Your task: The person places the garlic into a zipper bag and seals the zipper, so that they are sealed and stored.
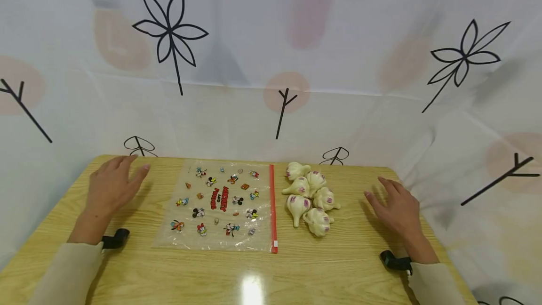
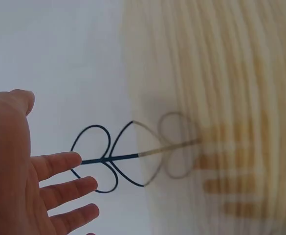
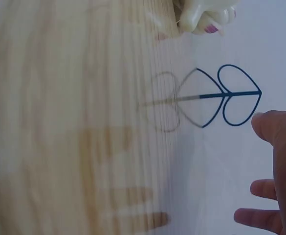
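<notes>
A clear zip bag (image 1: 250, 201) printed with cartoon figures and red lettering lies flat on the wooden table (image 1: 203, 276). Its red slider strip (image 1: 273, 201) runs along the right side. Beside that strip sits a cluster of several garlic bulbs (image 1: 298, 204), whitish with purple patches; part of one garlic bulb (image 3: 209, 14) shows at the top of the right wrist view. My left hand (image 1: 111, 187) is left of the bag, fingers spread and holding nothing. Right of the garlic, my right hand (image 1: 395, 208) is held apart from it, fingers relaxed.
Behind the table hangs a white cloth (image 1: 237, 116) with black plant drawings and pale coloured shapes. Dark straps with small devices sit at the left wrist (image 1: 116, 239) and the right wrist (image 1: 395, 261). Light glares off the table's near part.
</notes>
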### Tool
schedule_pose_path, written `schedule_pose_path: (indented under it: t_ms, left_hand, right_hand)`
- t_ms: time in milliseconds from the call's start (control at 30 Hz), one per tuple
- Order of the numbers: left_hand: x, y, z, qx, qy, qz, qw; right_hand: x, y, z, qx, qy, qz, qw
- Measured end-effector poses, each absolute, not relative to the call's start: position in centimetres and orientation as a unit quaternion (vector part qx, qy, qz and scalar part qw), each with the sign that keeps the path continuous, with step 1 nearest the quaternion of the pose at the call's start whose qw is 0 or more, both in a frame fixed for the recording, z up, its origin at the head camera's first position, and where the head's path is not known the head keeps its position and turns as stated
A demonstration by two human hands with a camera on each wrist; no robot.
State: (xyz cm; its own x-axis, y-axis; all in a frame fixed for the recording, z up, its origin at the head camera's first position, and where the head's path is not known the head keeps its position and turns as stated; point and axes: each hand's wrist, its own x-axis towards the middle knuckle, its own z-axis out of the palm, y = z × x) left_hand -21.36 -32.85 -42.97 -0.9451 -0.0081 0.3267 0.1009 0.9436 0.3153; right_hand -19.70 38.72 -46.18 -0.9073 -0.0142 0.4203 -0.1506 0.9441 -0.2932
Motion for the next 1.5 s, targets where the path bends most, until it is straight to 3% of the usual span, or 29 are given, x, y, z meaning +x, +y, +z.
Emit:
schedule_pose_path:
  t_ms: [633, 1500]
  left_hand:
    - [-21.2, -28.7, -41.5, -0.078, -0.959, -0.173, 0.208]
    - [-20.3, -24.4, -40.2, -0.134, -0.951, -0.212, 0.184]
  right_hand:
    - [-19.6, 36.9, -44.9, 0.074, -0.951, 0.183, 0.239]
    - [-19.0, 34.4, -43.1, 0.112, -0.938, 0.202, 0.258]
